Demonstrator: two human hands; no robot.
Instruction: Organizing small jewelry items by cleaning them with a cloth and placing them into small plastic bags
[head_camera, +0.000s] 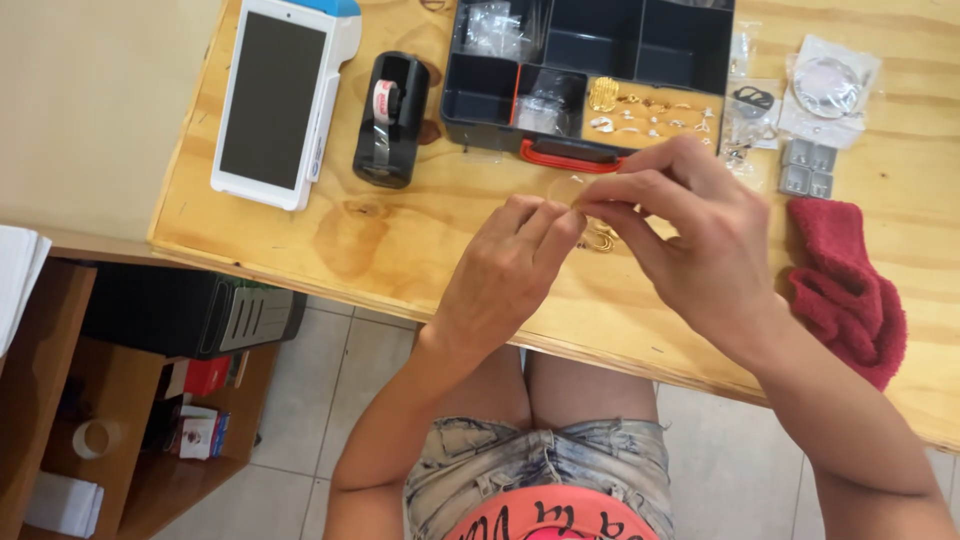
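Nearest, cut off at the bottom edge: denim shorts (540, 465) and both forearms

Just above, two hands meeting over the table (400, 250) near its front edge. Left hand (500, 275) half closed, fingertips pinched together on a small clear disc (566, 190); right hand (690, 235) curled, thumb and forefinger pinching the same disc from the other side. Disc nearly see-through, mostly covered by fingers, hard to make out. Under the right hand, a gold piece (600, 238), largely hidden, kind unclear

To the right, one red cloth (850, 295), bunched, near the table's edge. Beyond it, one small grey block (808, 167) of four square cells

Farther back, one black tape dispenser (390, 120), one white handheld terminal (278, 100) with a dark screen, top end cut off. One dark compartment box (590, 70), red handle (570, 155) facing the hands, far side out of frame; tiny gold and silver findings (650, 115) in one tray, too small to count, clear bags in others. Several clear bags (825, 90) at the far right, contents indistinct, one showing a ring shape

Below left, a wooden shelf (60, 400) with boxes, partly dark
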